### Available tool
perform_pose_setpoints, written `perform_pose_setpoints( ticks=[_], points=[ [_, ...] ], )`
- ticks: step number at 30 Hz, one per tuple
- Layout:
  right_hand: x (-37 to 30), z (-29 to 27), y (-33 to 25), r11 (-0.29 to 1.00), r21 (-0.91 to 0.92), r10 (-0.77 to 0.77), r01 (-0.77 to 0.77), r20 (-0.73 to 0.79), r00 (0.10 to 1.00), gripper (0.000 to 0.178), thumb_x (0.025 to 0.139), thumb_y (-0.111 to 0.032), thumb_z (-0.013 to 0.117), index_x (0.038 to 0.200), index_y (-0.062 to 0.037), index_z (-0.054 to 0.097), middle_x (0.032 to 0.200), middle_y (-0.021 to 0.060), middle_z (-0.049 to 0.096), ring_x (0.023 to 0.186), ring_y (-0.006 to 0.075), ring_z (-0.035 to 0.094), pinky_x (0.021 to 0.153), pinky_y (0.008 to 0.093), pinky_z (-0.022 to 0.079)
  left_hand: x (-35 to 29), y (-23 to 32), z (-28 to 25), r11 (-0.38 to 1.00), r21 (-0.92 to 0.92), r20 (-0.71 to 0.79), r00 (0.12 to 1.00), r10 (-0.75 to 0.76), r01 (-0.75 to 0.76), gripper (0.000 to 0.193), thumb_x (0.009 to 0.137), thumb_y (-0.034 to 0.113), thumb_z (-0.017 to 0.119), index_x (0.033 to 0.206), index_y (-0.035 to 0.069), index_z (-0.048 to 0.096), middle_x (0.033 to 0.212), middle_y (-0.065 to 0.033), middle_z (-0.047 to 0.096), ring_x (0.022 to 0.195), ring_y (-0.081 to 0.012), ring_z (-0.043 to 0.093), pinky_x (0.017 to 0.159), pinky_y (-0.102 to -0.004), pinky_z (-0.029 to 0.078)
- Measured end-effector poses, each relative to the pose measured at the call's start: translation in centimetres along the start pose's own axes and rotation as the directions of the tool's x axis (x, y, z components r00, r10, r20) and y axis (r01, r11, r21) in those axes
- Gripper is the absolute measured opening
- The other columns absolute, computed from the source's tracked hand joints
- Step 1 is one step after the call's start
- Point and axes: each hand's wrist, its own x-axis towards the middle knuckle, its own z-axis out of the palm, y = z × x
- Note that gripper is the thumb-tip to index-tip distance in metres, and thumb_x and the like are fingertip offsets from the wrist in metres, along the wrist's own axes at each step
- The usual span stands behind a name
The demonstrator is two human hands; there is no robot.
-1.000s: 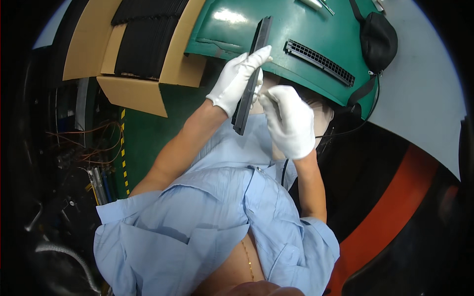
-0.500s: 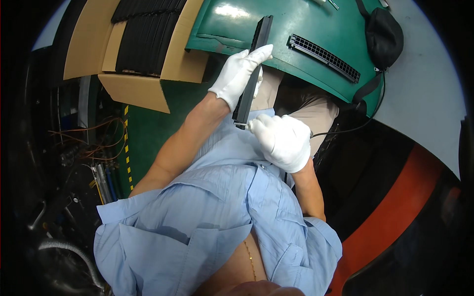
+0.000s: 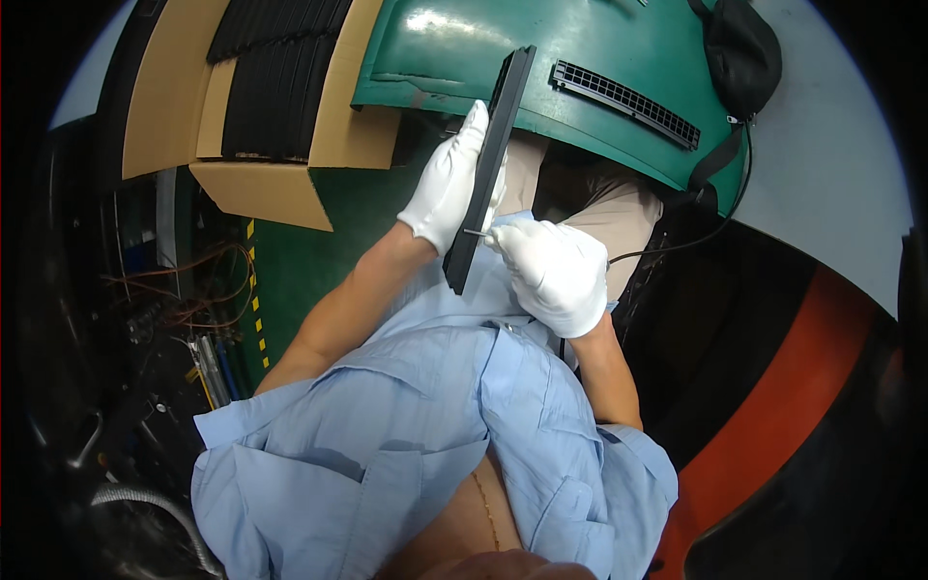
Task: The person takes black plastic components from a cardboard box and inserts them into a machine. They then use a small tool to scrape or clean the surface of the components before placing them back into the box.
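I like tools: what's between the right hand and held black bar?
In the head view, a thin grey rod sticks from the right hand toward the held black bar.

No readable text, label, number or sign anywhere.

Beyond the left hand (image 3: 447, 188) and right hand (image 3: 556, 275) spreads a green table (image 3: 459, 70). A black pouch (image 3: 742, 63) lies ahead and right of the right hand; a red band (image 3: 759, 401) runs behind it to the right. Left of the left hand: copper wires (image 3: 179, 272), yellow-black tape (image 3: 261, 327).
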Motion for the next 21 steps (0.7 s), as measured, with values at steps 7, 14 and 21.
perform_pose_setpoints(
  ticks=[7,14,21],
  points=[
    [0.8,-0.8,0.6,0.994,-0.1,0.038,-0.038,-0.001,0.999,0.035,0.066,0.001,0.071,0.1,-0.0067,0.065,0.085,0.0048,0.066,0.063,0.0214,0.062,0.054,0.0323,0.048,-2.9,-0.9,0.1,0.994,0.092,-0.006,0.999,-0.052,0.053,0.055,0.104,0.059,0.033,0.073,0.016,0.047,0.052,0.0048,0.039,0.038,-0.0065,0.034,0.036,-0.0223,0.028],
    [1.9,-2.6,1.4,0.985,-0.158,0.062,-0.074,-0.08,0.995,0.029,0.072,0.001,0.075,0.099,-0.005,0.067,0.081,0.008,0.067,0.068,0.0244,0.067,0.058,0.0328,0.052,-5.5,-1.4,0.3,0.992,0.1,0.044,0.996,-0.08,0.075,0.052,0.107,0.053,0.03,0.081,0.014,0.052,0.053,0.0043,0.04,0.039,-0.0065,0.035,0.037,-0.0236,0.028],
    [3.4,-4.1,3.2,0.974,-0.186,0.092,-0.132,-0.21,0.973,0.031,0.068,0.01,0.074,0.096,-0.0028,0.07,0.079,0.0094,0.067,0.065,0.0256,0.067,0.059,0.0312,0.054,-6.3,-1.8,0.2,0.98,0.19,0.074,0.994,-0.075,0.06,0.053,0.107,0.054,0.027,0.094,0.01,0.054,0.053,0.002,0.039,0.038,-0.0094,0.037,0.036,-0.0248,0.03]
  ],
)
